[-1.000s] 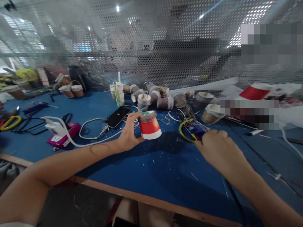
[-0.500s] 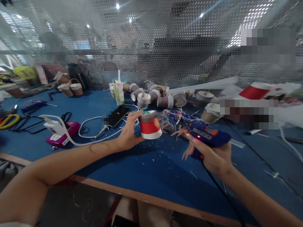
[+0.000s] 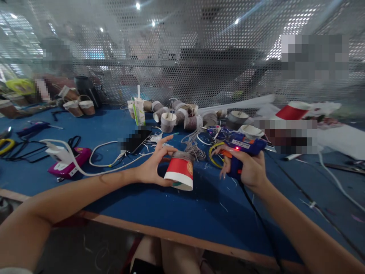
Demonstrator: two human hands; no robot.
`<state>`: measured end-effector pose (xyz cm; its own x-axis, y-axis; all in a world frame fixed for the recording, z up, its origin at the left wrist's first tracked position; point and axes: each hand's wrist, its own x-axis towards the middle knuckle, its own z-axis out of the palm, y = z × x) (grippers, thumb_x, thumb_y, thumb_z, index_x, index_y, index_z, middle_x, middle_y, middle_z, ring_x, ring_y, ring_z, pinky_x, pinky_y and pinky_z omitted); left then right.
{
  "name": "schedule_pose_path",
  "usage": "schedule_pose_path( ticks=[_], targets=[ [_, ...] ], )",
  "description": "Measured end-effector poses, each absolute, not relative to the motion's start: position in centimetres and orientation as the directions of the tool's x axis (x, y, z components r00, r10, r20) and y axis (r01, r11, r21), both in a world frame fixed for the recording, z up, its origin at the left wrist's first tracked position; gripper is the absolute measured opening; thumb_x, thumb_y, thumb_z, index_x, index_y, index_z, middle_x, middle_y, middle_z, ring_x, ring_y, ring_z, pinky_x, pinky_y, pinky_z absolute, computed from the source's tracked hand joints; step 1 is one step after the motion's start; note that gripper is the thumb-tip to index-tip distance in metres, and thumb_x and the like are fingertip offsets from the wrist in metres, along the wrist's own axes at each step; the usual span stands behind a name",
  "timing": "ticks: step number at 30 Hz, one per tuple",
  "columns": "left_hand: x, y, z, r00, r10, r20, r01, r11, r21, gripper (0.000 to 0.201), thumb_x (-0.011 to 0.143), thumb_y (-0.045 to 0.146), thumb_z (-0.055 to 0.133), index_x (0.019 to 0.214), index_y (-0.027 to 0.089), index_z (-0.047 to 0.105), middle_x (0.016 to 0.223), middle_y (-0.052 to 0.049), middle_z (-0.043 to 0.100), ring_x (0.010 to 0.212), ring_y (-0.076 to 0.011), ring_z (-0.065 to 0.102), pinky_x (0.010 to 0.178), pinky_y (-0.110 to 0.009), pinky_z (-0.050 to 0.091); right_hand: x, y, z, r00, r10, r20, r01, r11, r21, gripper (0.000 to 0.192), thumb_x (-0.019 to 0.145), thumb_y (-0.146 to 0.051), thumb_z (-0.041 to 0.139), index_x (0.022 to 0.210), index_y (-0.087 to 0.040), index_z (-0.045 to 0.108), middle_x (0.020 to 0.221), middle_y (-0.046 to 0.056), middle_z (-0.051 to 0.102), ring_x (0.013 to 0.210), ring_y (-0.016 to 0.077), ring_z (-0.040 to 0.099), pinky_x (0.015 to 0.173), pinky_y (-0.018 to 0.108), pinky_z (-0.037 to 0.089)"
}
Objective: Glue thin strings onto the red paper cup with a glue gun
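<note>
My left hand [image 3: 155,163] grips a red and white paper cup [image 3: 179,169] by its side, thumb at the white lower edge and fingers near the top. Grey cord is wound around the cup's upper end, and the cup leans with its white end toward me. In my right hand [image 3: 251,167] is a blue glue gun [image 3: 242,146] with a lit red light and an orange trigger; my fingers wrap its handle. Its nozzle end lies amid a tangle behind it and is hard to make out. Loose grey cord [image 3: 195,146] lies just behind the cup.
Several cord-wrapped cups [image 3: 182,116] stand and lie at the back, beside a drink carton [image 3: 139,111]. To the left are a phone [image 3: 138,140], a purple power strip [image 3: 71,163] with a white cable, and another glue gun [image 3: 34,128]. A perforated metal screen [image 3: 171,72] rises behind.
The cup has tilted, its white end swinging toward me and slightly lower. My left fingers have spread more. The glue gun has shifted a little left and up in view.
</note>
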<state>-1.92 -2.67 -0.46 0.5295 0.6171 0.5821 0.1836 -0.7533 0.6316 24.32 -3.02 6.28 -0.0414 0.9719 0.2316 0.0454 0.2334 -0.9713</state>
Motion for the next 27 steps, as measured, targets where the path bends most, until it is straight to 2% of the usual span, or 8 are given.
schedule_pose_path(
  ticks=[5, 8, 11, 13, 16, 22, 24, 27],
  targets=[
    [-0.5, -1.4, 0.4, 0.579, 0.625, 0.524, 0.172, -0.722, 0.67, 0.067, 0.058, 0.037, 0.086, 0.116, 0.027, 0.054, 0.156, -0.015, 0.028, 0.135, -0.0377, 0.046, 0.086, -0.047, 0.06, 24.2, -2.7, 6.1, -0.095, 0.976, 0.195, -0.02, 0.194, -0.981, 0.022, 0.061, -0.038, 0.066, 0.052, -0.021, 0.057, 0.033, -0.001, 0.05, 0.025, 0.0173, 0.048, 0.028, 0.03, 0.046],
    [1.0, 0.7, 1.0, 0.623, 0.637, 0.453, 0.077, -0.627, 0.775, 0.069, 0.056, 0.034, 0.086, 0.117, 0.026, 0.055, 0.154, -0.016, 0.032, 0.116, -0.0314, 0.063, 0.08, -0.045, 0.061, 24.3, -2.4, 5.9, -0.107, 0.976, 0.189, -0.05, 0.184, -0.982, 0.02, 0.059, -0.037, 0.066, 0.052, -0.021, 0.057, 0.034, -0.001, 0.051, 0.025, 0.0161, 0.047, 0.028, 0.03, 0.045],
    [2.7, 2.6, 1.4, 0.64, 0.68, 0.358, 0.064, -0.512, 0.857, 0.064, 0.057, 0.026, 0.083, 0.114, 0.021, 0.056, 0.128, -0.015, 0.06, 0.103, -0.0269, 0.068, 0.081, -0.044, 0.059, 24.7, -1.9, 5.6, -0.075, 0.976, 0.206, -0.073, 0.2, -0.977, 0.019, 0.058, -0.038, 0.065, 0.054, -0.021, 0.057, 0.035, -0.002, 0.05, 0.025, 0.0157, 0.046, 0.027, 0.03, 0.043],
    [3.5, 3.2, 1.5, 0.611, 0.728, 0.311, 0.058, -0.433, 0.9, 0.06, 0.056, 0.023, 0.082, 0.111, 0.018, 0.058, 0.112, -0.012, 0.068, 0.1, -0.0257, 0.068, 0.084, -0.044, 0.056, 25.2, -1.4, 5.6, -0.022, 0.972, 0.235, -0.083, 0.232, -0.969, 0.018, 0.058, -0.037, 0.064, 0.058, -0.021, 0.057, 0.036, -0.003, 0.05, 0.026, 0.0157, 0.046, 0.028, 0.03, 0.042],
    [3.8, 3.6, 1.3, 0.573, 0.791, 0.213, 0.068, -0.306, 0.95, 0.057, 0.056, 0.025, 0.083, 0.107, 0.015, 0.06, 0.106, -0.012, 0.071, 0.095, -0.0242, 0.07, 0.085, -0.043, 0.055, 26.1, -0.5, 5.6, 0.083, 0.953, 0.29, -0.084, 0.296, -0.951, 0.018, 0.062, -0.038, 0.063, 0.062, -0.022, 0.056, 0.037, -0.004, 0.05, 0.028, 0.0154, 0.047, 0.031, 0.03, 0.044],
    [3.1, 5.6, 3.9, 0.547, 0.83, 0.11, 0.19, -0.252, 0.949, 0.041, 0.066, 0.035, 0.076, 0.101, 0.015, 0.068, 0.097, -0.012, 0.075, 0.081, -0.0224, 0.071, 0.072, -0.04, 0.058, 27.3, 1.1, 5.7, 0.339, 0.867, 0.364, -0.052, 0.404, -0.913, 0.018, 0.067, -0.041, 0.058, 0.061, -0.025, 0.051, 0.04, -0.007, 0.046, 0.032, 0.0127, 0.045, 0.039, 0.031, 0.049],
    [3.3, 6.7, 5.9, 0.622, 0.778, 0.087, 0.251, -0.303, 0.919, 0.032, 0.069, 0.036, 0.074, 0.094, 0.016, 0.071, 0.088, -0.011, 0.075, 0.074, -0.0212, 0.071, 0.065, -0.038, 0.059, 27.3, 1.4, 5.6, 0.371, 0.854, 0.365, -0.038, 0.407, -0.913, 0.019, 0.067, -0.041, 0.058, 0.06, -0.025, 0.049, 0.041, -0.007, 0.043, 0.035, 0.0141, 0.047, 0.041, 0.033, 0.051],
    [4.1, 8.2, 9.4, 0.737, 0.674, 0.056, 0.373, -0.474, 0.798, 0.024, 0.069, 0.036, 0.075, 0.085, 0.019, 0.074, 0.08, -0.009, 0.074, 0.069, -0.0208, 0.07, 0.06, -0.036, 0.058, 27.2, 1.4, 5.5, 0.382, 0.852, 0.357, -0.03, 0.397, -0.917, 0.021, 0.067, -0.041, 0.058, 0.06, -0.026, 0.048, 0.041, -0.007, 0.041, 0.037, 0.0155, 0.05, 0.044, 0.034, 0.052]
  ],
)
